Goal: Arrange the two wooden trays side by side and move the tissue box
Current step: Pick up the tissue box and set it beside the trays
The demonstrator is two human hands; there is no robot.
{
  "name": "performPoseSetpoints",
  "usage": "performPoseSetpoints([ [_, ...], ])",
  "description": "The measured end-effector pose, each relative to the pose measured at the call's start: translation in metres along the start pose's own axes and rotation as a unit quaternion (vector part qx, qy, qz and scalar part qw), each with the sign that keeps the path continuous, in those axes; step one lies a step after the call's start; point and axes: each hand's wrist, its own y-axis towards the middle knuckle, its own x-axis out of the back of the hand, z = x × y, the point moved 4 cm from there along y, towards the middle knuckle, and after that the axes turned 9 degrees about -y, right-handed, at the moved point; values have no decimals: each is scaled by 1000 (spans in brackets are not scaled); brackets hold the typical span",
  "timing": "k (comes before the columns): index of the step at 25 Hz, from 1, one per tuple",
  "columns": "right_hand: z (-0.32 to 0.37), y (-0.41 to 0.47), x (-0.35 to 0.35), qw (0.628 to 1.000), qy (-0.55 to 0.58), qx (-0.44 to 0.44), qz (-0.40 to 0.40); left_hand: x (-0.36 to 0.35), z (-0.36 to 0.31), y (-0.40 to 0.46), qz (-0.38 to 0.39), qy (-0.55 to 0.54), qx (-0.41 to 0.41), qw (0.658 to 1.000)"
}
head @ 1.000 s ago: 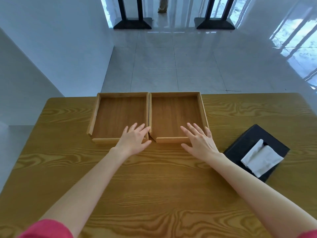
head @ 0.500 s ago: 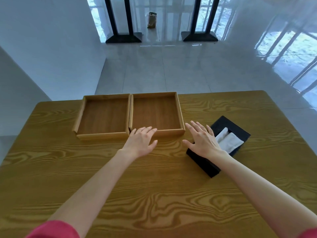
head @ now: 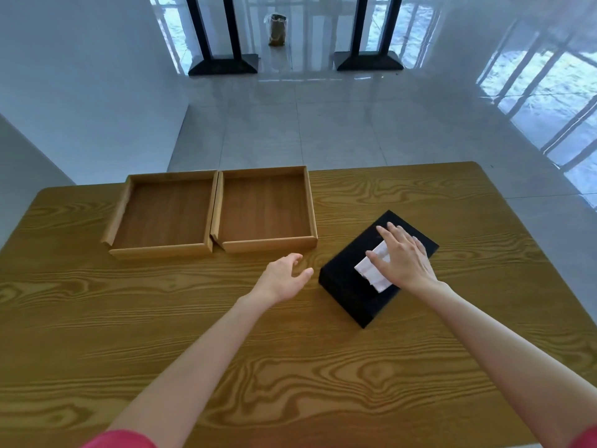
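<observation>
2 wooden trays (head: 213, 215) side by side, touching, far left on desk (head: 290, 367); black tissue box (head: 352, 289) right of them, angled; right hand (head: 402, 257) flat on box top, fingers spread, no grip closed; left hand (head: 284, 279) open, empty, beside box

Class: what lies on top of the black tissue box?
A white tissue sticks up from the tissue box, and the right hand lies over it. The slot and the rest of the tissue are covered.

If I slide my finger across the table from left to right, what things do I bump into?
left tray → right tray → left hand → tissue box → right hand, resting on the box.
</observation>
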Motion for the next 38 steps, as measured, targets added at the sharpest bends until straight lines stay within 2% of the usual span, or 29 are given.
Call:
performPoseSetpoints([
  [3,-24,8,2,999,20,-40,-11,-24,-5,4,8,-42,25,999],
  [8,-50,20,-3,995,26,-93,23,-53,-9,8,4,-116,88,989],
  [16,-55,24,-4,992,26,-119,31,-65,-3,10,33,-256,195,946],
  [23,-53,11,-3,987,31,-153,22,-66,5,3,53,-307,203,928],
  [30,-37,-10,-13,968,167,-187,35,-48,35,-15,9,-355,218,909],
  [33,-20,-20,-17,966,185,-177,45,-37,46,-27,-20,-389,219,895],
  [38,23,-35,-21,961,219,-163,35,2,71,-48,-62,-404,202,890],
])
